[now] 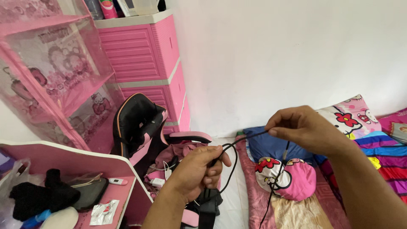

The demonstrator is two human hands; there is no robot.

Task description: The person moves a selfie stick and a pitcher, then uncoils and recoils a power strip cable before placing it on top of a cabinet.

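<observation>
Room: we look down past a pink drawer cabinet [146,63] and a pink shelf [51,80] toward a white wall.
Bed: the mattress [296,212] lies low at the right, with a striped blanket [381,157], a blue pillow [271,146] and a pink pillow [292,178] on it.
Chair: a black and pink chair [137,127] stands between the tabletop and the bed, with clothes heaped on its seat.
Tabletop: the pink tabletop [114,195] at lower left carries a black cloth [42,195], a small sachet [104,211] and a thermometer [118,181].
Cable: the black cable [235,142] runs taut between both hands in mid-air over the gap by the bed, forms a loop beside the left hand, and its tail hangs down in front of the pink pillow.
Left hand: our left hand [197,171] is closed in a fist round the cable near the loop.
Right hand: our right hand [299,125] has its fingers pinched tight on the cable, higher and to the right.
Doing it well: we judge that even loops and a steady, light tension between the hands, with the tail hanging free, keep the cable from kinking.
</observation>
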